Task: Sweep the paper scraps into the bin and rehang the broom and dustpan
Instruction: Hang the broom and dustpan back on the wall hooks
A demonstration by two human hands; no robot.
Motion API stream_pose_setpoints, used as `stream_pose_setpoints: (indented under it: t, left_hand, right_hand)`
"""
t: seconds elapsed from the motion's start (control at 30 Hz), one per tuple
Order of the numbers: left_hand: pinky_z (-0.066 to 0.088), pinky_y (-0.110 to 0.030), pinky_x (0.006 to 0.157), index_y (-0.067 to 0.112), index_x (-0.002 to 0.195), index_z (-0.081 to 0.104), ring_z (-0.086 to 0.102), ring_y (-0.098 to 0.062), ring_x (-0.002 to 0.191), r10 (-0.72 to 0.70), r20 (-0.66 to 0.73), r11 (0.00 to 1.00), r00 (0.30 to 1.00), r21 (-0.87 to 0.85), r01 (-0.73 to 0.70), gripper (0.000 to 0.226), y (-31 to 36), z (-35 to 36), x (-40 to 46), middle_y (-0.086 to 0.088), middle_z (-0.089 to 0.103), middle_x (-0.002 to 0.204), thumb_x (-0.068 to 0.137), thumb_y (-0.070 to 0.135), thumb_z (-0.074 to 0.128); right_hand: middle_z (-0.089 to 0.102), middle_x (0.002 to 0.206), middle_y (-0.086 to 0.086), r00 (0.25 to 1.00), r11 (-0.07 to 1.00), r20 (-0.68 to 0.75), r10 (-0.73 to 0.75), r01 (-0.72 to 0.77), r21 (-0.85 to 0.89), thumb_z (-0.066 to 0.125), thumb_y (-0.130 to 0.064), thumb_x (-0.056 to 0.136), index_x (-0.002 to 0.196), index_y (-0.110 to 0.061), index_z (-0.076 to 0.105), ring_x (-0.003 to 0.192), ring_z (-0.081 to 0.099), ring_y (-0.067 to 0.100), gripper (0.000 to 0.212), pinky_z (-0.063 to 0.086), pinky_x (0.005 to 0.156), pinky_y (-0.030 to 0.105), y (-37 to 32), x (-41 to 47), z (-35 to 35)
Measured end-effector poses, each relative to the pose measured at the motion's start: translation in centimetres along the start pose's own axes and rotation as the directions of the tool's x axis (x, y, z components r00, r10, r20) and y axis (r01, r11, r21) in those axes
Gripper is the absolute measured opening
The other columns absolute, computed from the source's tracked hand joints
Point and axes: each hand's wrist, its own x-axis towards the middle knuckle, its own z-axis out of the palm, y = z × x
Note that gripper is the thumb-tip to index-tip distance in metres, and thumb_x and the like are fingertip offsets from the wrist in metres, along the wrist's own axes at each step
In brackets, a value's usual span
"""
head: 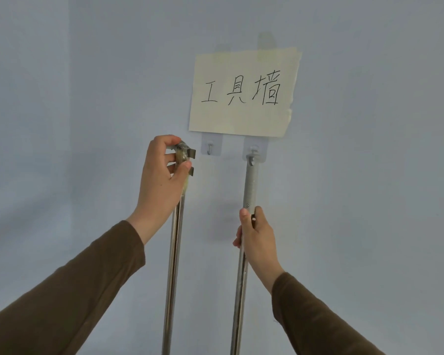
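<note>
Steel poles stand upright below the paper sign (244, 92): the left handle (173, 265) has its taped top gripped in the curled left hand (162, 178), just left of the empty hook (210, 149) under the sign. The right handle (251, 185) hangs from the occupied hook (253, 152) under the sign's lower right, with the right hand (256, 242) wrapped around it below the grey sleeve; which pole is broom or dustpan cannot be told.
</note>
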Motion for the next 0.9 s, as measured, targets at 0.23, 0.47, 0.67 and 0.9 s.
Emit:
stream_pose_setpoints:
  t: [0.23, 0.47, 0.67, 0.9]
  left_hand:
    - [0.060, -0.045, 0.085, 0.028, 0.117, 0.048, 0.071, -0.020, 0.098, 0.005, -0.015, 1.000, 1.000, 0.000, -0.005, 0.036, -0.8, 1.9, 0.8, 0.001, 0.058, 0.121, 0.091, 0.009, 0.065]
    - [0.061, -0.043, 0.085, 0.029, 0.115, 0.047, 0.071, -0.018, 0.099, 0.017, -0.010, 1.000, 1.000, -0.002, -0.017, 0.036, -1.2, 3.0, 1.2, 0.000, 0.061, 0.120, 0.091, 0.012, 0.067]
    - [0.061, -0.040, 0.086, 0.026, 0.117, 0.046, 0.071, -0.016, 0.097, 0.036, 0.002, 0.999, 0.999, 0.010, -0.036, 0.036, -1.2, 4.0, 1.5, 0.000, 0.060, 0.121, 0.091, 0.012, 0.067]
    - [0.061, -0.035, 0.086, 0.026, 0.116, 0.046, 0.070, -0.014, 0.099, 0.047, 0.000, 0.998, 0.999, 0.028, -0.047, 0.036, -1.6, 4.4, 1.9, 0.002, 0.058, 0.121, 0.091, 0.013, 0.068]
  right_hand:
    - [0.068, 0.067, 0.008, 0.998, 0.999, -0.046, -0.038, 0.038, -0.006, 0.040, -0.054, 0.099, 0.091, -0.022, 0.053, 0.057, 0.068, 0.018, 0.035, 0.059, 0.063, 0.040, 0.8, 2.1, 0.1]
    - [0.072, 0.067, 0.004, 0.995, 0.991, -0.082, 0.056, -0.045, 0.123, 0.049, -0.055, 0.096, 0.082, -0.012, 0.066, 0.066, 0.072, 0.016, 0.048, 0.061, 0.075, 0.045, 2.0, 1.9, 0.1]
    - [0.072, 0.066, -0.008, 0.997, 0.989, -0.068, -0.027, 0.017, -0.149, 0.043, -0.064, 0.093, 0.078, -0.017, 0.067, 0.063, 0.069, 0.007, 0.054, 0.059, 0.073, 0.037, 1.8, 2.2, -1.4]
    - [0.062, 0.056, 0.001, 0.992, 0.890, -0.004, -0.124, 0.110, -0.442, 0.039, -0.072, 0.090, 0.066, -0.011, 0.057, 0.052, 0.055, 0.019, 0.068, 0.049, 0.055, 0.033, 1.3, 3.2, -2.4]
